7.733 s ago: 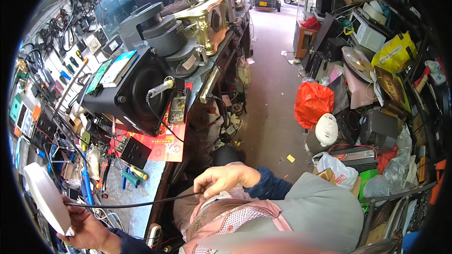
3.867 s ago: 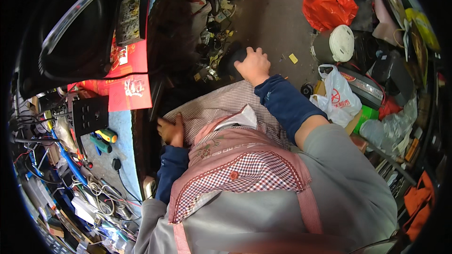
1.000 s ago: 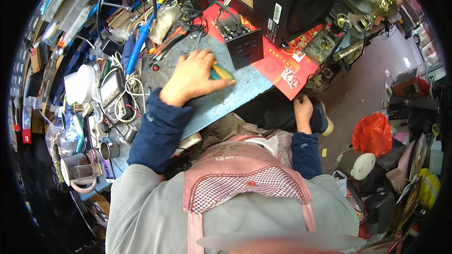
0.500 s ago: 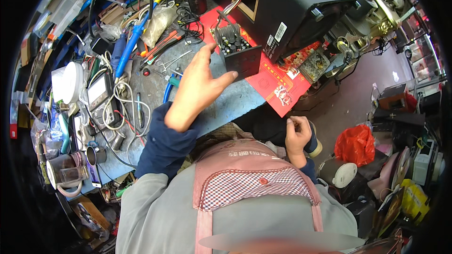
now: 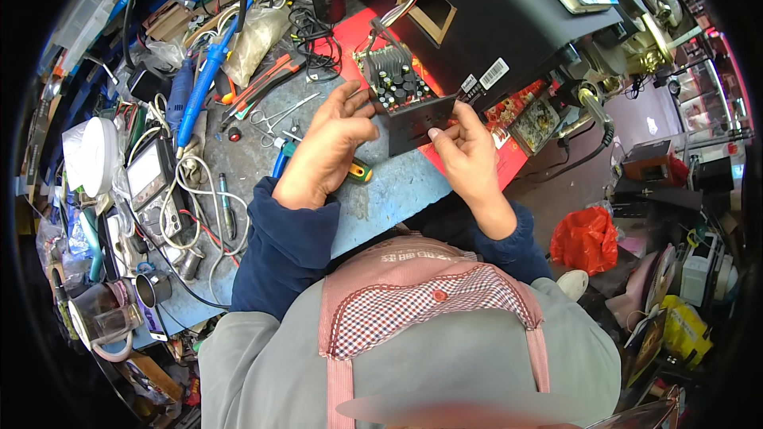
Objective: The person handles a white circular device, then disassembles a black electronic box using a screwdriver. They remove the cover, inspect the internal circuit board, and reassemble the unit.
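An amplifier board (image 5: 401,86) with a finned heatsink and several capacitors is fixed to a black panel (image 5: 417,121). It stands tilted on the bench beside a large black speaker cabinet (image 5: 485,24), and wires run from it into the cabinet's cut-out. My right hand (image 5: 473,160) pinches the panel's right end between thumb and fingers. At the left end is my left hand (image 5: 322,147), its fingers bent but apart; whether their tips touch the panel I cannot tell. A yellow-and-green screwdriver handle (image 5: 360,171) shows beside my left hand.
Red printed paper (image 5: 513,163) lies under the board. Left on the bench are scissor-like forceps (image 5: 282,114), a blue soldering iron (image 5: 208,83), a multimeter (image 5: 151,175) and looped cables. A glass jug (image 5: 107,318) stands at the near left. A red plastic bag (image 5: 584,240) sits low on the right.
My right hand has come up from my lap to the panel's right end and taken hold of it. My left hand's fingers have bent in. The panel has tilted, and the screwdriver handle has come into sight.
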Demonstrator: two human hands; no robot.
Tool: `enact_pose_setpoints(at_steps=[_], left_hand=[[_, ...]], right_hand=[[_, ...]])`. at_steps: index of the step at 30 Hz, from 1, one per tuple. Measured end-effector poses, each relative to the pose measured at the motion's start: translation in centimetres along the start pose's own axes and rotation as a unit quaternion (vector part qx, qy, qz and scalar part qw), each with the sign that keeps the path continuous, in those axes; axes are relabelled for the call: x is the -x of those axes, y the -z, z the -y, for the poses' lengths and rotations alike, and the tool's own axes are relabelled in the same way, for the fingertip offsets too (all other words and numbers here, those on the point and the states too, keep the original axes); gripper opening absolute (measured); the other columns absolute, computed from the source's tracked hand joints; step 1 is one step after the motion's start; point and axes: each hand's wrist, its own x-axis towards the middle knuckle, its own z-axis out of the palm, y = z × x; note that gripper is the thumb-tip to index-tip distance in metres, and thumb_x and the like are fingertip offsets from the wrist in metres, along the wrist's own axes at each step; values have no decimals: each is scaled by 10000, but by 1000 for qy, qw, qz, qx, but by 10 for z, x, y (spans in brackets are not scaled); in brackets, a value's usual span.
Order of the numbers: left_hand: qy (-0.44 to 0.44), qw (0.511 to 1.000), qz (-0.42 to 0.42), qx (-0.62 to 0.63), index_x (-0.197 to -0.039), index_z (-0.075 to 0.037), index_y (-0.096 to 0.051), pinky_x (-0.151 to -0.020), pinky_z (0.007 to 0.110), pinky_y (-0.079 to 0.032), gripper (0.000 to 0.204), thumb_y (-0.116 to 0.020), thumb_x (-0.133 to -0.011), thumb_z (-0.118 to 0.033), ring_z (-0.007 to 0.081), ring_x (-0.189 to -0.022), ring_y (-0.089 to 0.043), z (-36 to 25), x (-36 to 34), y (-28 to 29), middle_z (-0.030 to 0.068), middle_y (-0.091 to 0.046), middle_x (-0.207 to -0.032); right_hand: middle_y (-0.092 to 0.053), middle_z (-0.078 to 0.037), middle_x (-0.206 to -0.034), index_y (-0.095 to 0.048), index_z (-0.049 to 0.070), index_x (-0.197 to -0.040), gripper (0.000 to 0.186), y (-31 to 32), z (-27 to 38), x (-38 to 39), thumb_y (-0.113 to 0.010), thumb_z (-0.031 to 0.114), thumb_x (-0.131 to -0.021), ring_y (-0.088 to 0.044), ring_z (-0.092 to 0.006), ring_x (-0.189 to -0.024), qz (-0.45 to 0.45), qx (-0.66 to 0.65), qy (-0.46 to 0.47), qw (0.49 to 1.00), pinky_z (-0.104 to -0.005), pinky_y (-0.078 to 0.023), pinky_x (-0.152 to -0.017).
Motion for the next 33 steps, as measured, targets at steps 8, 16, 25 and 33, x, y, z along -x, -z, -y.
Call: enact_pose_setpoints(at_steps=[8,16,25,33], left_hand=[[-52,990,-14,134,-1603,72,-444,-1165,417,-471,770,-600,-851,20,266,-1314,-603,9,-11,12,143,-592,-1481],[-200,979,-7,-42,-1599,41,-471,-1100,357,-492,879,-758,-769,32,211,-1222,-566,8,-10,-3,69,-547,-1344],[-171,979,72,87,-1320,60,-581,-1015,333,-533,514,-576,-806,90,280,-1246,-658,-21,-39,-6,188,-666,-1342],[-200,972,79,94,-1427,103,-561,-1233,401,-410,552,-637,-900,-41,288,-1355,-604,-14,-37,-8,186,-652,-1415]], right_hand=[[-767,-173,-1196,-740,-10,-1316,455,-5,3,16,-703,-150,-884,-771,-248,-1005,-33,30,203,978,-328,-612,-878],[-765,-178,-1140,-690,-21,-1103,317,-6,-2,22,-647,-165,-823,-766,-276,-979,-43,76,208,974,-345,-610,-857],[-738,-157,-1044,-649,-1,-1020,279,-11,-1,17,-611,-135,-778,-736,-287,-892,-66,105,227,966,-355,-591,-797],[-696,-164,-934,-651,-6,-996,251,-6,5,13,-648,-123,-775,-711,-347,-846,-25,74,182,980,-409,-567,-757]])
